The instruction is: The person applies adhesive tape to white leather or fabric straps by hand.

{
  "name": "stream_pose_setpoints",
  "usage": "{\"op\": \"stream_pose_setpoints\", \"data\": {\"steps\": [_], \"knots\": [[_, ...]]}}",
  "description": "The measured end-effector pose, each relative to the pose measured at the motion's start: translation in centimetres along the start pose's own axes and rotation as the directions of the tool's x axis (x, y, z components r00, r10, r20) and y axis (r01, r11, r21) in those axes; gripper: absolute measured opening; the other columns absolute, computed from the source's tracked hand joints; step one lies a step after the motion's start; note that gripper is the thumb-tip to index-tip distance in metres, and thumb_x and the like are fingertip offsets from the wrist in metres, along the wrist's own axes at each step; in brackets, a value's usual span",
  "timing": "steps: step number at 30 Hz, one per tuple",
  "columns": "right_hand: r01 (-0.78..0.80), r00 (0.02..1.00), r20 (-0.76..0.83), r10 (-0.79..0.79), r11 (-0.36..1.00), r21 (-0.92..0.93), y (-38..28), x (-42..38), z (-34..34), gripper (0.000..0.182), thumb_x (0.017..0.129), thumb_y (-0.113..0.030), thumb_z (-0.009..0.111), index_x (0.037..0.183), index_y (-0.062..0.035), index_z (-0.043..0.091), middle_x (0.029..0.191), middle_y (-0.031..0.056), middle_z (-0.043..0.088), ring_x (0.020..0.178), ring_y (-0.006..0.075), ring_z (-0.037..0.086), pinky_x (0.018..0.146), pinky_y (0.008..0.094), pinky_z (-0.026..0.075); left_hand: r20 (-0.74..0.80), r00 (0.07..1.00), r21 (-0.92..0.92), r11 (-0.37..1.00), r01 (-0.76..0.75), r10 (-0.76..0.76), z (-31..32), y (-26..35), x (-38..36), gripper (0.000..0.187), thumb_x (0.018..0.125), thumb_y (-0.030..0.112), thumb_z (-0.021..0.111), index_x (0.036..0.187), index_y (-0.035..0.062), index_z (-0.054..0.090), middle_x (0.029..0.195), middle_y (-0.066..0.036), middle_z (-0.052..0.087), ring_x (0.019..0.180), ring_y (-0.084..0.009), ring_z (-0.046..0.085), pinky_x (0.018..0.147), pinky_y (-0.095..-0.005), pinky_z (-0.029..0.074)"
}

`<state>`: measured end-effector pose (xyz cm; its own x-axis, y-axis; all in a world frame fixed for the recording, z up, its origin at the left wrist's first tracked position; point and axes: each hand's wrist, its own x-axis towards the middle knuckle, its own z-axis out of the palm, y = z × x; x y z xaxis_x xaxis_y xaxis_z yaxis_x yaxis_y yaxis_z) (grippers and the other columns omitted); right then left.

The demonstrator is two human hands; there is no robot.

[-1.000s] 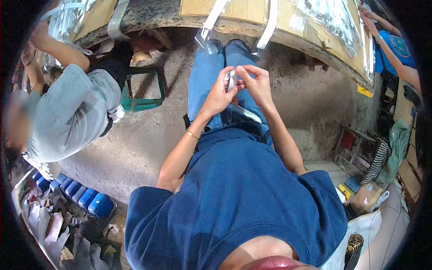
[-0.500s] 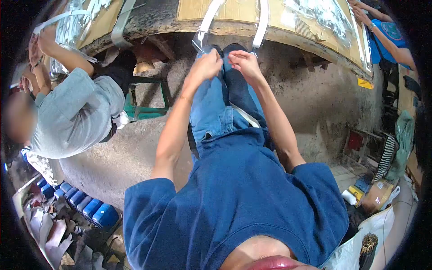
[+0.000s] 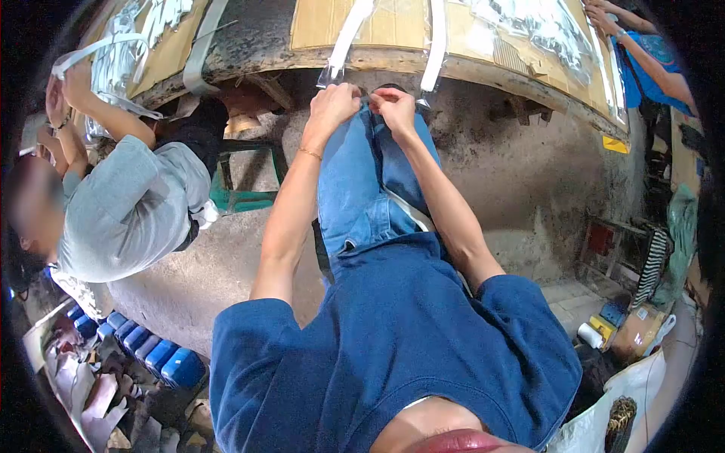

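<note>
Seen from the head camera, both arms are reaching straight forward and down over the knees, elbows nearly extended. The left hand (image 3: 332,106) is curling into a loose fist just under the bench (image 3: 393,26) edge, its fingers pinching shut near the lower end of a white strap (image 3: 343,45) that is hanging over the edge; whether the grip is actually closing on that strap or on something smaller is too small to tell. The right hand (image 3: 393,106) is sitting just beside it, almost touching, with thumb and forefinger pressing together in a closed pinch on what seems a thin strip between the two hands. A second strap (image 3: 436,41) is hanging off the bench just right of the right hand, its tip near the knuckles. Both hands are hovering above the jeans (image 3: 355,181). At the left, another person in a grey shirt (image 3: 121,211) is raising both hands to straps on the same bench. A blue sleeve (image 3: 653,57) is showing at the far right.
</note>
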<state>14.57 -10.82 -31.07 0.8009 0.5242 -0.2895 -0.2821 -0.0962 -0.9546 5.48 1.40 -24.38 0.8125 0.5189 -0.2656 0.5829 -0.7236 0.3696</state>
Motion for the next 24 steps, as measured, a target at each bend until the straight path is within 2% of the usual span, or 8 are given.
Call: {"op": "stream_pose_setpoints", "data": {"steps": [2, 4, 5, 7, 10, 12, 18, 24], "knots": [[0.049, 0.999, -0.011, -0.050, 0.998, -0.047, 0.3, 0.3, 0.1, 0.012, 0.077, -0.003, 0.072, 0.087, 0.0036, 0.072, 0.073, 0.0090, 0.072, 0.065, 0.0134, 0.068, 0.060, 0.0263, 0.054, 0.005, 1.000, 0.002, 1.000, 0.019, -0.019, 0.0, 0.0, 0.4, 0.029, 0.083, 0.027, 0.057, 0.108, 0.0191, 0.072, 0.064, -0.006, 0.068, 0.061, -0.0209, 0.068, 0.068, -0.0369, 0.056], [0.062, 0.998, -0.014, -0.064, 0.993, -0.098, 0.7, 0.6, 0.2, 0.012, 0.078, -0.004, 0.072, 0.088, 0.0029, 0.072, 0.073, 0.0089, 0.072, 0.065, 0.0135, 0.068, 0.061, 0.0267, 0.054, 0.014, 0.999, 0.037, 0.999, 0.034, -0.035, -0.3, 0.2, 0.6, 0.029, 0.084, 0.028, 0.058, 0.107, 0.0203, 0.073, 0.074, -0.010, 0.071, 0.073, -0.0267, 0.071, 0.075, -0.0399, 0.056], [0.081, 0.996, -0.015, -0.084, 0.986, -0.148, 0.9, 0.8, 0.3, 0.013, 0.078, -0.005, 0.071, 0.088, 0.0022, 0.073, 0.073, 0.0089, 0.072, 0.065, 0.0137, 0.069, 0.063, 0.0271, 0.054, 0.017, 0.999, 0.036, 0.999, 0.036, -0.037, -0.7, 0.5, 0.6, 0.029, 0.084, 0.028, 0.058, 0.107, 0.0203, 0.073, 0.074, -0.010, 0.071, 0.073, -0.0267, 0.071, 0.075, -0.0399, 0.056], [0.082, 0.996, -0.022, -0.088, 0.979, -0.186, 1.0, 0.9, 0.4, 0.013, 0.078, -0.005, 0.071, 0.089, 0.0018, 0.073, 0.073, 0.0092, 0.073, 0.065, 0.0139, 0.069, 0.064, 0.0271, 0.054, 0.011, 0.999, 0.058, 0.998, 0.040, -0.041, -1.1, 1.0, 0.4, 0.028, 0.083, 0.028, 0.059, 0.106, 0.0209, 0.074, 0.089, -0.015, 0.072, 0.087, -0.0335, 0.070, 0.082, -0.0432, 0.055], [0.072, 0.996, -0.029, -0.082, 0.968, -0.240, 0.7, 0.7, 0.4, 0.013, 0.079, -0.006, 0.070, 0.089, 0.0016, 0.073, 0.075, 0.0100, 0.073, 0.067, 0.0145, 0.070, 0.066, 0.0272, 0.055, 0.025, 0.998, 0.082, 0.996, 0.047, -0.049, -0.9, 1.1, 0.9, 0.027, 0.083, 0.028, 0.060, 0.105, 0.0216, 0.074, 0.099, -0.018, 0.071, 0.092, -0.0368, 0.068, 0.086, -0.0450, 0.054], [0.062, 0.997, -0.030, -0.073, 0.964, -0.260, 0.1, 0.4, 0.4, 0.012, 0.080, -0.006, 0.070, 0.089, 0.0017, 0.072, 0.075, 0.0106, 0.073, 0.068, 0.0148, 0.071, 0.067, 0.0272, 0.055, 0.025, 0.999, 0.084, 0.995, 0.044, -0.046, -0.7, 1.0, 1.1, 0.027, 0.082, 0.028, 0.060, 0.104, 0.0216, 0.074, 0.099, -0.018, 0.071, 0.092, -0.0365, 0.068, 0.085, -0.0451, 0.054], [0.128, 0.992, 0.000, -0.129, 0.979, -0.157, 1.2, 0.3, 0.2, 0.012, 0.080, -0.007, 0.070, 0.089, 0.0010, 0.072, 0.076, 0.0104, 0.073, 0.071, 0.0154, 0.071, 0.069, 0.0280, 0.056, 0.034, 0.999, 0.069, 0.997, 0.021, -0.024, -1.1, 1.1, 0.2, 0.026, 0.082, 0.026, 0.061, 0.103, 0.0209, 0.075, 0.097, -0.018, 0.071, 0.091, -0.0360, 0.069, 0.085, -0.0452, 0.054], [0.128, 0.990, -0.028, -0.140, 0.953, -0.275, 0.1, -0.5, 0.5, 0.011, 0.080, -0.007, 0.071, 0.088, 0.0000, 0.073, 0.077, 0.0098, 0.073, 0.072, 0.0153, 0.071, 0.069, 0.0286, 0.056, -0.002, 1.000, 0.105, 0.994, 0.002, -0.002, -0.2, 0.8, 0.4, 0.024, 0.082, 0.027, 0.061, 0.101, 0.0196, 0.075, 0.094, -0.018, 0.071, 0.089, -0.0356, 0.069, 0.083, -0.0451, 0.055]]}}
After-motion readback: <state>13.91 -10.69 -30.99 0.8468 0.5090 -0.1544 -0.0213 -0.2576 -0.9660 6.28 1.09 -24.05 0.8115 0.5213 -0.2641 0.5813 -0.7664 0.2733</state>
